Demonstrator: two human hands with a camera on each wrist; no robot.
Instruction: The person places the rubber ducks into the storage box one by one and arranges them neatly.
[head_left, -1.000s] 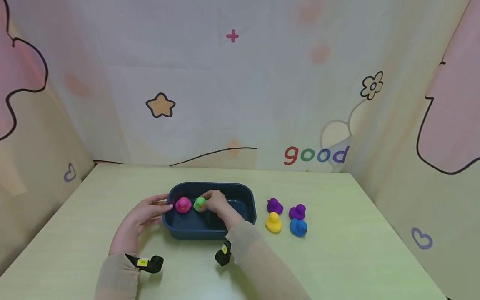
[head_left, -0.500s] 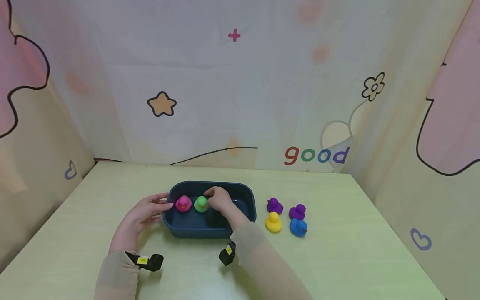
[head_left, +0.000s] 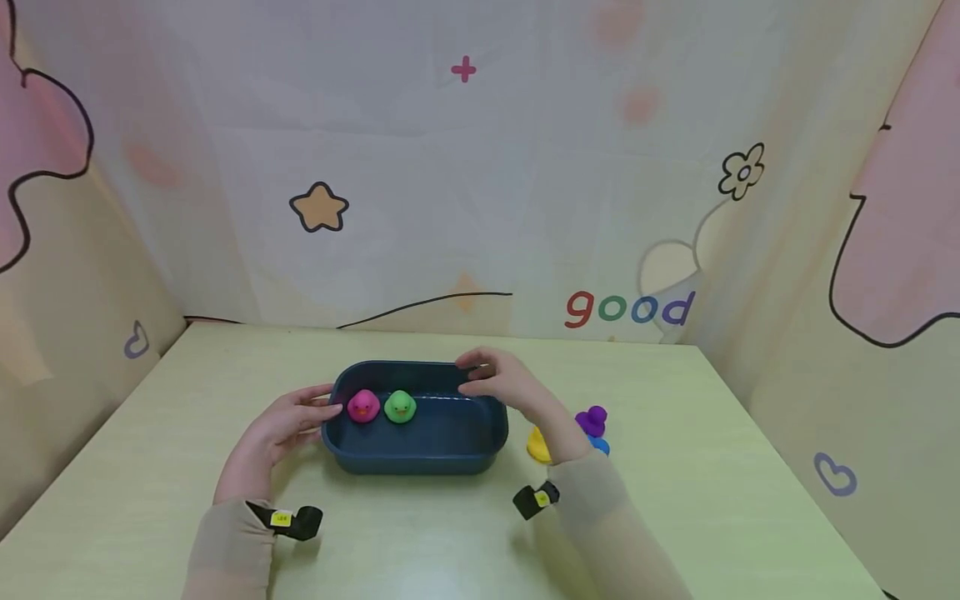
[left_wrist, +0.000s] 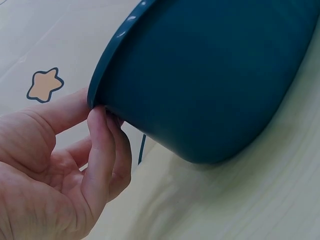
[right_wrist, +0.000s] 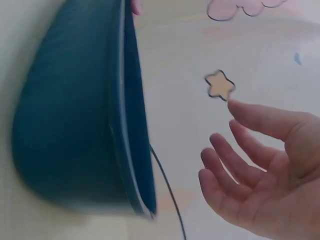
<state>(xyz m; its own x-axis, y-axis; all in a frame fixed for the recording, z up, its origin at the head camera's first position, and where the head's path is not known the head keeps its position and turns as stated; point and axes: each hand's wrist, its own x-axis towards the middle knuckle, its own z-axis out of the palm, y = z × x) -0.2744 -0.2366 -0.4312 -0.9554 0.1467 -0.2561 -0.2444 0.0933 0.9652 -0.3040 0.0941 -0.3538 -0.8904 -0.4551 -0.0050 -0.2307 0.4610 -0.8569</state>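
Note:
A dark blue plastic basin sits on the table. Inside, a pink rubber duck and a green rubber duck stand side by side toward its left end. At that end my left hand holds the rim; the left wrist view shows thumb and fingers pinching it. My right hand is over the basin's right end, fingers loosely bent and holding nothing. The right wrist view has this hand apart from the rim. My right forearm partly hides a yellow duck.
Right of the basin lie a purple duck and a blue duck, the blue one partly behind the right arm. The light wooden table meets a printed cloth backdrop at the back and sides.
My right hand has let go of the green duck and moved up and right to the basin's right end. One purple duck is now hidden behind the arm. The left hand stays on the rim.

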